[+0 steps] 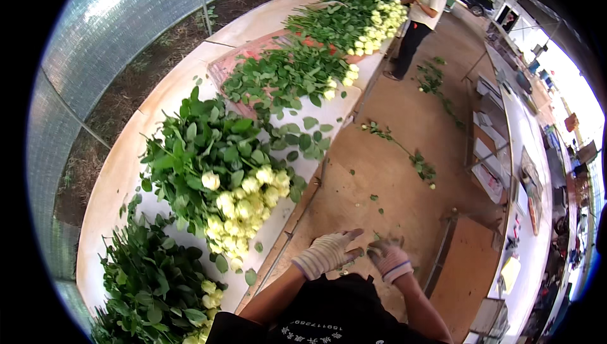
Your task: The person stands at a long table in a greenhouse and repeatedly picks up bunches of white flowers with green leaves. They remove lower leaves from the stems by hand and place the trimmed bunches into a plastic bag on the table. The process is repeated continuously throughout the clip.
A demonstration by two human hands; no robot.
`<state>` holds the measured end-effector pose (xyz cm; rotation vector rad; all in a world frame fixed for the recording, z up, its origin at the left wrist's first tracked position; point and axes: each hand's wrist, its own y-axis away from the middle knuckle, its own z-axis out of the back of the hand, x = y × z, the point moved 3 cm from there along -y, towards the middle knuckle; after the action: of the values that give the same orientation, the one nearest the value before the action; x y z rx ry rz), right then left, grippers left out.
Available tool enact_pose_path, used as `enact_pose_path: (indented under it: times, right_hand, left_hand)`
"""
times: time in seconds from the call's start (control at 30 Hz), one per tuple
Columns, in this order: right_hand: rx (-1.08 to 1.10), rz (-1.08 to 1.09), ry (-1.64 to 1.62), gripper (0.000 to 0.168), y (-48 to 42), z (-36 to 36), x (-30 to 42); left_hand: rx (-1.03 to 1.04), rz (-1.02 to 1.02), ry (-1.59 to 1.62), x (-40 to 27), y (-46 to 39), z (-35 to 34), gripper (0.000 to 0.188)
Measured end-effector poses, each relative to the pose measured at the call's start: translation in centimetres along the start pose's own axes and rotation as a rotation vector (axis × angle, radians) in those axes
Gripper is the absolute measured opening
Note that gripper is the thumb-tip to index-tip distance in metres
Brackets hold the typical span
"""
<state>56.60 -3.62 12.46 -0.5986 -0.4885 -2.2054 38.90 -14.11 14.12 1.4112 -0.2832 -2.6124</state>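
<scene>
My left hand (330,252), in a striped knit work glove, is in front of my dark apron (332,306) with thumb and fingers apart and nothing in it. Close beside it is my right hand (387,257), also gloved; its fingers are bent and blurred, and whether they hold anything is unclear. On the table to my left lies a large pile of pale yellow-green roses (242,211) with leafy stems, blooms towards the aisle. Nearer to me another pile of roses (156,273) runs out of view at the bottom. Neither hand touches the flowers.
Further along the white-topped table (116,159) lie more rose piles (370,31), where a person (424,12) stands. Dropped rose stems (408,152) and leaves litter the brown floor (379,173). A wooden board (467,273) and a long cluttered bench (526,164) flank my right.
</scene>
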Motion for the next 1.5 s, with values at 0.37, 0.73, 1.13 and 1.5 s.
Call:
enact_pose_path:
  times: [0.37, 0.73, 1.13, 1.5]
  right_hand:
    - [-0.058, 0.285, -0.025, 0.032, -49.1, 3.3, 1.6]
    - [0.351, 0.357, 0.545, 0.051, -77.0, -5.7, 5.3]
    - [1.01, 0.388, -0.924, 0.026, -78.5, 1.8, 7.6]
    - [0.647, 0.424, 0.379, 0.051, -73.3, -7.7, 5.7]
  left_hand:
    - [-0.243, 0.319, 0.125, 7.9, -13.2, 11.3, 0.058]
    - [-0.814, 0.694, 0.716, 6.7, -23.8, 19.8, 0.058]
    - [-1.091, 0.502, 1.026, 12.3, -29.6, 25.5, 0.048]
    - [-1.441, 0.456, 1.217, 33.5, -40.2, 26.4, 0.072]
